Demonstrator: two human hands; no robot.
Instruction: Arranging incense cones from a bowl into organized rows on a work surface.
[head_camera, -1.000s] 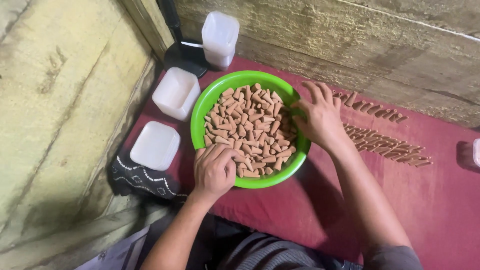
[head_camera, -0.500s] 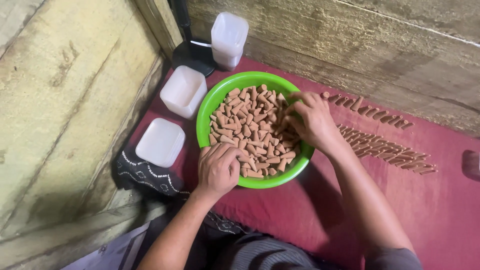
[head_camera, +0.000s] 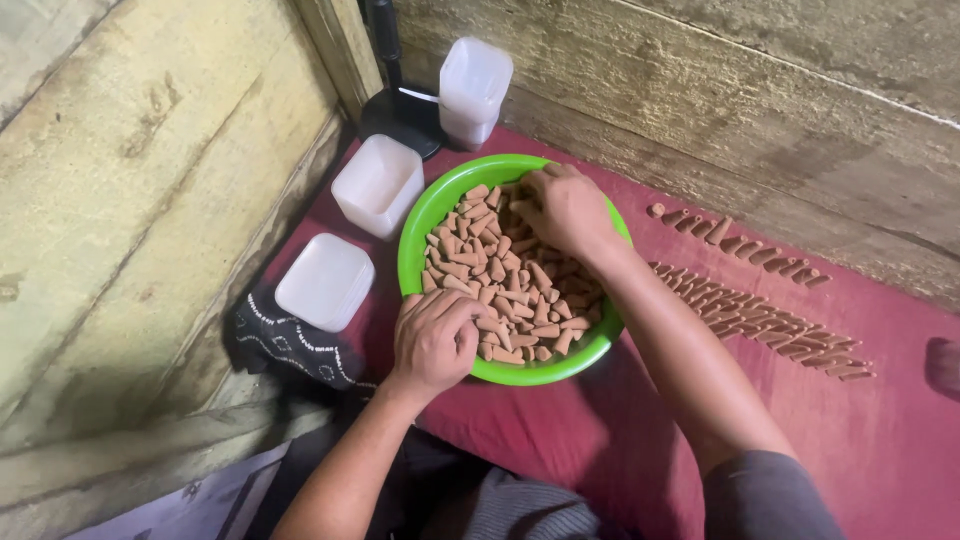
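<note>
Green bowl (head_camera: 418, 232) sits on the red cloth (head_camera: 600, 440), near the far-left corner of the wooden walls, filled with small brown cones (head_camera: 520, 300). Your left hand (head_camera: 435, 338) rests at the bowl's near rim, fingers curled on a few cones. Your right hand (head_camera: 565, 208) is down in the far side of the pile, fingers bent into the cones; whether it grips any, cannot tell. The 2 hands are apart. More cones lie in rows (head_camera: 760, 320) to the right. 3 white plastic containers (head_camera: 378, 184) stand left of the bowl.
</note>
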